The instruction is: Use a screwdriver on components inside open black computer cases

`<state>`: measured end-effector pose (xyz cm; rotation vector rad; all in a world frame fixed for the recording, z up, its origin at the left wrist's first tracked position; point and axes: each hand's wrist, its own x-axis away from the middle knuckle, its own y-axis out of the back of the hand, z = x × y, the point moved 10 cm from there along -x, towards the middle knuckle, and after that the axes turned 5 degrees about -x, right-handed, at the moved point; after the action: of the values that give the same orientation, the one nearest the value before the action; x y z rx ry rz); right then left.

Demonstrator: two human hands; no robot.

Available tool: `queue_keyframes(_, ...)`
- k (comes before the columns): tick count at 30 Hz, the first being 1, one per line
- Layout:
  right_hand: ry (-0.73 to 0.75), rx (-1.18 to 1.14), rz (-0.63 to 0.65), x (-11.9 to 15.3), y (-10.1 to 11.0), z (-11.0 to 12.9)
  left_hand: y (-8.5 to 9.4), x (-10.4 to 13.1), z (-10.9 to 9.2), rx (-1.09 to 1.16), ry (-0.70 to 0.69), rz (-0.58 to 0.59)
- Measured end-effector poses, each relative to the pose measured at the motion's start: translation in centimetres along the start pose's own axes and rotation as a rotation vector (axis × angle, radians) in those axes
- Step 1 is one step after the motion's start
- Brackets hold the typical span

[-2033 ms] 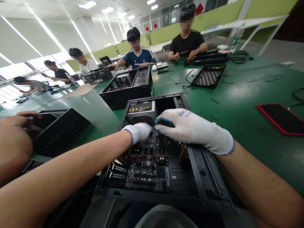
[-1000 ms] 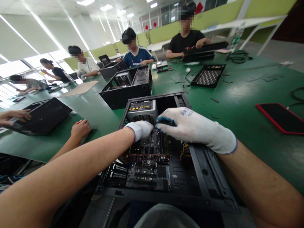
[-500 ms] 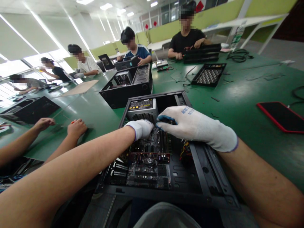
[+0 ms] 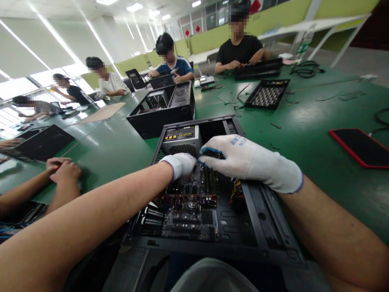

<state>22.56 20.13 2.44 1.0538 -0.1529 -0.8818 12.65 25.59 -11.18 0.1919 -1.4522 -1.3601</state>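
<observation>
An open black computer case [image 4: 212,249] lies on its side in front of me, with a motherboard [image 4: 190,223] inside. My left hand [image 4: 184,164], in a white glove, is closed, its fingertips down at the board's upper part below the power supply [image 4: 182,138]. What they grip is hidden. My right hand [image 4: 234,156], in a white glove with blue-coated fingers, curls closed just right of the left one. Something dark shows between its thumb and fingers, too unclear to name. A red-edged expansion card [image 4: 191,200] crosses the board nearer to me.
Behind my case stands another open case [image 4: 164,117]. A black metal tray [image 4: 267,95] and a red-rimmed dark mat [image 4: 361,147] lie on the green table [image 4: 306,134]. A neighbour's hands [image 4: 63,170] are at the left. Several people work across the table.
My two hands stay almost still over the board. The neighbour's hands at the left have moved left and come together. Across the table, a person in black has brought both hands closer together.
</observation>
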Motion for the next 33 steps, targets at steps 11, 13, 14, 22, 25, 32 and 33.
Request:
queue_keyframes(11, -0.021, -0.003, 0.016, -0.08, 0.05, 0.23, -0.17, -0.23, -0.45, 0.025, -0.035, -0.007)
queue_keyframes(13, -0.018, 0.000, 0.011, -0.09, 0.09, 0.25, -0.24, -0.27, -0.40, 0.026, -0.042, -0.010)
queue_keyframes(14, -0.020, 0.002, 0.011, -0.08, 0.09, 0.21, -0.26, -0.27, -0.37, 0.028, -0.044, -0.012)
queue_keyframes(22, -0.031, 0.008, 0.027, -0.04, 0.00, 0.15, -0.04, 0.17, -0.50, 0.002, -0.033, -0.019)
queue_keyframes(25, -0.031, 0.007, 0.027, -0.08, 0.03, 0.20, -0.07, 0.24, -0.67, -0.008, -0.038, 0.002)
queue_keyframes(32, 0.007, 0.000, -0.021, 0.08, 0.36, 0.33, -0.26, 0.07, -0.45, 0.038, -0.039, -0.005)
queue_keyframes(33, 0.008, -0.002, -0.038, 0.08, 0.51, 0.33, -0.17, 0.11, -0.41, 0.049, -0.038, -0.015)
